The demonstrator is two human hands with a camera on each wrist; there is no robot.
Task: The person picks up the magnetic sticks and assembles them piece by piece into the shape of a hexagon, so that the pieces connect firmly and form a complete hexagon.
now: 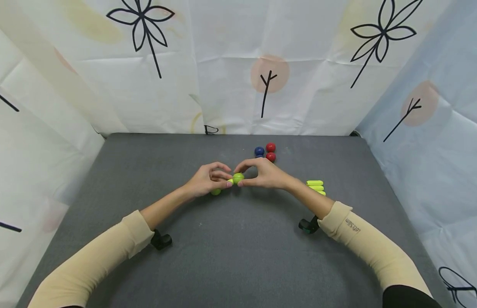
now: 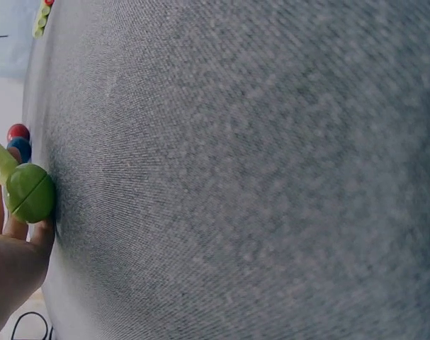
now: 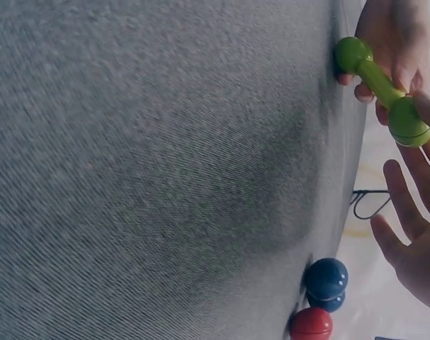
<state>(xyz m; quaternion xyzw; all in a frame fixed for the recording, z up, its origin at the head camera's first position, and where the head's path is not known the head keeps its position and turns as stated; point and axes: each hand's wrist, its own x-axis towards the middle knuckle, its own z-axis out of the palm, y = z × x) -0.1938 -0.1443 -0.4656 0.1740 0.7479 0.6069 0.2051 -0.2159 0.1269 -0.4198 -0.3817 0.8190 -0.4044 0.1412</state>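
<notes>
Over the middle of the table, my left hand point(image 1: 208, 179) pinches a light green stick point(image 3: 379, 82) between thumb and fingers. A green ball point(image 2: 31, 193) sits on the stick's near end, low by the cloth. At the other end is a second green ball point(image 1: 238, 178), pinched between the thumb and index finger of my right hand point(image 1: 267, 173). In the right wrist view this ball point(image 3: 409, 122) touches the stick, and the right hand's other fingers point(image 3: 406, 198) spread out loosely. How deep the stick sits in either ball is hidden.
Behind the right hand lie blue balls point(image 1: 259, 151) and two red balls point(image 1: 271, 147), one blue ball partly covered. Several light green sticks point(image 1: 315, 183) lie side by side beyond the right forearm. Grey cloth covers the table point(image 1: 230, 256); printed fabric walls point(image 1: 230, 98) stand around it.
</notes>
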